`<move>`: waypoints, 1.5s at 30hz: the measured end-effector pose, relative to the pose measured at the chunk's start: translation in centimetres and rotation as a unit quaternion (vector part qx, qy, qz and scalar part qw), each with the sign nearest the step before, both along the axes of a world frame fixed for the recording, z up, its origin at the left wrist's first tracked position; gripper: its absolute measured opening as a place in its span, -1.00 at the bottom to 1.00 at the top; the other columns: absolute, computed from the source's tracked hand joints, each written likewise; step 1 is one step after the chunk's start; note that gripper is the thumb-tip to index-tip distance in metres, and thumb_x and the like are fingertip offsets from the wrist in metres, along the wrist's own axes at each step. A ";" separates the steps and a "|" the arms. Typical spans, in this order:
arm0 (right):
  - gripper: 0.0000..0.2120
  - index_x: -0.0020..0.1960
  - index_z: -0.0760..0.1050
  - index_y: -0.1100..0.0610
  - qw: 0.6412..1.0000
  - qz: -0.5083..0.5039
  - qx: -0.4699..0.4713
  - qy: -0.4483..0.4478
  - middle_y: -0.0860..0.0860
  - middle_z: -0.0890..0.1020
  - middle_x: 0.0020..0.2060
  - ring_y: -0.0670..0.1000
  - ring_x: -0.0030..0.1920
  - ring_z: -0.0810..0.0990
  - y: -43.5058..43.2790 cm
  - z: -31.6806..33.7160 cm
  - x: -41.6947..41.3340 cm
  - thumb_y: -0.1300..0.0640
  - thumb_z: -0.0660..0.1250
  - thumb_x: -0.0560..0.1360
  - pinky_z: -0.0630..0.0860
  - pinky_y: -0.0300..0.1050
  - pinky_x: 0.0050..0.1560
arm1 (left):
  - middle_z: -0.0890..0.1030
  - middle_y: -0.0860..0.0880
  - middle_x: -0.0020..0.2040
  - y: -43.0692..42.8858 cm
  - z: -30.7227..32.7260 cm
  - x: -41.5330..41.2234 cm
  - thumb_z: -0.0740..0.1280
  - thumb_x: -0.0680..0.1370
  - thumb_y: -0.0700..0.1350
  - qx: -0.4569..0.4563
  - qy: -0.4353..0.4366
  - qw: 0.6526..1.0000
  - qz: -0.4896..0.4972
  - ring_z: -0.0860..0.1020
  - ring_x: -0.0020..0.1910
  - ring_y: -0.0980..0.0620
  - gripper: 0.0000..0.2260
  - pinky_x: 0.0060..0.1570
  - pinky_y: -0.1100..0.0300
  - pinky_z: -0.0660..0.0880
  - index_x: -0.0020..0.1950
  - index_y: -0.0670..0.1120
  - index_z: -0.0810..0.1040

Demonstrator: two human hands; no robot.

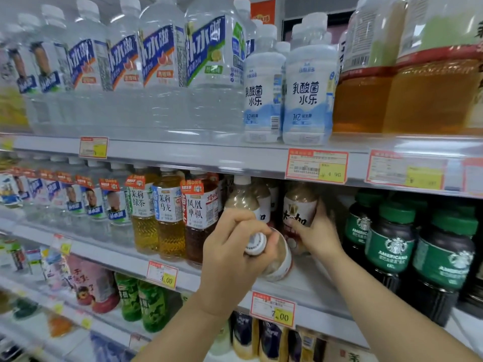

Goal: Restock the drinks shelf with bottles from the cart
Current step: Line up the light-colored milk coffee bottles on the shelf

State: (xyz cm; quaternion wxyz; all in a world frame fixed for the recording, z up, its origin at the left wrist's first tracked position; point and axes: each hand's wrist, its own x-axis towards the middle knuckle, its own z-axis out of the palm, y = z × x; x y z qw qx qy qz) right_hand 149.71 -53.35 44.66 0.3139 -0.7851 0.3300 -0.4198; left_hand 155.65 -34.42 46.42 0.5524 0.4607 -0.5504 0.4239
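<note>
On the middle shelf point(308, 286) my left hand point(232, 257) grips a beige milk-tea bottle point(281, 259) by its white-capped neck; the bottle is tilted toward me, its base on the shelf. Just to the right, my right hand point(317, 233) holds an upright beige milk-tea bottle point(299, 205) with a white and red label, fingers curled round its lower half. More of the same bottles point(241, 198) stand behind, in the gap between the tea bottles and the green-capped coffee bottles. No cart is in view.
Amber tea bottles point(168, 212) stand left of the gap, dark coffee bottles with green labels point(392, 241) to the right. The upper shelf holds large water bottles point(162, 64) and white yoghurt drinks point(308, 92). Price tags point(273, 309) line the shelf edges. Lower shelves hold other drinks.
</note>
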 end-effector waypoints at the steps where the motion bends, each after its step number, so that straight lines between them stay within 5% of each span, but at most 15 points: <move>1: -0.22 0.49 0.09 0.20 1.000 -0.005 0.013 -0.004 0.20 0.38 0.37 0.23 0.39 0.30 -0.3 0.2 0.5 0.11 0.44 0.41 0.33 0.02 0.32 | 0.41 0.02 -0.11 -0.1 0.1 0.0 0.39 0.43 -0.16 0.002 0.000 1.000 0.000 0.43 -0.16 0.20 -0.86 -0.06 0.48 0.39 -0.14 -0.06 0.43; 7: -0.43 0.49 0.07 0.20 0.998 0.014 0.054 0.016 0.19 0.47 0.30 0.19 0.25 0.47 -1.6 -0.2 1.8 0.23 0.21 0.55 0.35 -0.17 0.10 | 0.41 0.04 -0.10 -0.1 0.7 0.3 0.37 0.46 -0.14 0.030 -0.004 0.999 -0.017 0.43 -0.15 0.21 -0.89 -0.06 0.46 0.39 -0.12 -0.06 0.44; 11: -0.51 0.47 0.14 0.18 0.997 0.018 0.076 -0.009 0.19 0.47 0.30 0.19 0.22 0.49 -0.5 0.8 1.0 0.14 0.17 0.58 0.42 -0.09 0.14 | 0.45 0.01 -0.12 -0.4 0.8 0.3 0.37 0.47 -0.14 0.026 0.000 0.999 -0.019 0.45 -0.17 0.16 -0.91 -0.09 0.44 0.41 -0.14 -0.10 0.47; 14: -0.48 0.42 0.27 0.02 0.975 0.151 0.081 -0.140 -0.04 0.45 0.33 -0.07 0.32 0.42 4.1 1.1 -3.4 0.17 0.24 0.47 0.37 -0.10 0.31 | 0.51 -0.09 -0.18 -0.8 1.1 0.3 0.39 0.44 -0.18 0.023 0.000 1.000 -0.002 0.46 -0.19 0.12 -0.91 -0.10 0.42 0.42 -0.20 -0.18 0.54; 17: -0.33 0.35 0.26 -0.19 0.948 0.310 0.068 -0.028 -0.26 0.48 0.22 -0.32 0.22 0.44 9.2 1.1 -6.6 0.06 0.41 0.29 0.41 -0.41 0.14 | 0.53 -0.11 -0.16 -1.8 2.0 -0.3 0.40 0.41 -0.16 0.049 0.014 0.999 0.003 0.47 -0.17 0.14 -0.89 -0.09 0.43 0.43 -0.19 -0.22 0.59; 22: -0.37 0.24 0.31 -0.12 0.976 0.198 0.058 -0.068 -0.22 0.56 0.07 -0.36 0.03 0.53 8.7 0.0 -4.7 0.22 0.53 0.31 0.44 -0.51 -0.09 | 0.41 0.08 0.05 -2.5 3.3 -0.9 0.37 0.42 0.02 0.189 0.061 0.979 -0.051 0.41 -0.10 0.29 -0.67 0.02 0.57 0.31 0.15 -0.05 0.52; 25: -0.43 0.22 0.30 -0.05 0.984 0.130 0.093 -0.077 -0.17 0.56 0.02 -0.22 -0.02 0.57 7.0 -0.2 -4.0 0.14 0.52 0.33 0.47 -0.38 -0.15 | 0.37 0.14 0.08 -1.0 1.8 0.8 0.30 0.47 0.07 0.187 0.069 0.980 -0.018 0.42 -0.16 0.28 -0.67 -0.08 0.51 0.37 0.21 0.04 0.45; 28: -0.44 0.20 0.28 0.02 0.992 0.077 0.088 -0.045 -0.12 0.52 -0.03 -0.14 -0.05 0.53 5.4 0.3 -3.1 0.11 0.50 0.33 0.44 -0.29 -0.17 | 0.38 0.08 0.17 0.3 -0.4 2.2 0.32 0.52 -0.03 0.197 0.150 0.969 0.018 0.39 0.06 0.27 -0.68 0.07 0.59 0.25 0.26 0.04 0.43; 30: -0.46 0.19 0.30 0.06 0.994 0.066 0.088 -0.029 -0.07 0.52 -0.03 -0.06 -0.02 0.53 4.5 0.7 -2.4 0.11 0.50 0.33 0.45 -0.20 -0.10 | 0.25 0.13 0.32 0.3 -1.8 2.6 0.34 0.53 -0.10 0.254 0.216 0.943 0.011 0.24 0.25 0.33 -0.51 0.16 0.66 0.09 0.41 0.08 0.26; 34: -0.45 0.24 0.32 0.10 0.994 0.064 0.085 -0.022 -0.04 0.51 0.00 0.00 0.03 0.53 3.7 0.8 -1.7 0.13 0.50 0.34 0.46 -0.11 0.00 | 0.00 0.13 0.51 -0.3 -3.0 3.4 0.31 0.55 -0.14 0.321 0.306 0.895 -0.038 0.03 0.47 0.20 -0.26 0.35 0.33 0.04 0.54 0.07 -0.13; 36: -0.42 0.27 0.31 0.11 0.994 0.062 0.090 -0.028 -0.03 0.51 0.00 0.00 0.02 0.52 3.5 0.7 -1.5 0.13 0.50 0.34 0.46 -0.10 0.02 | -0.03 0.10 0.54 -0.7 -3.1 3.9 0.30 0.55 -0.16 0.332 0.330 0.882 -0.051 -0.03 0.50 0.16 -0.23 0.34 0.33 -0.01 0.53 0.05 -0.21; 45: -0.40 0.30 0.27 0.10 0.986 0.085 0.132 -0.047 -0.01 0.52 0.01 0.01 0.02 0.54 2.5 1.0 -0.5 0.19 0.48 0.36 0.45 -0.12 -0.01 | 0.18 0.04 0.47 -1.8 -3.0 5.1 0.39 0.50 -0.12 0.370 0.333 0.864 -0.078 0.22 0.42 0.13 -0.21 0.30 0.33 0.19 0.54 0.08 -0.07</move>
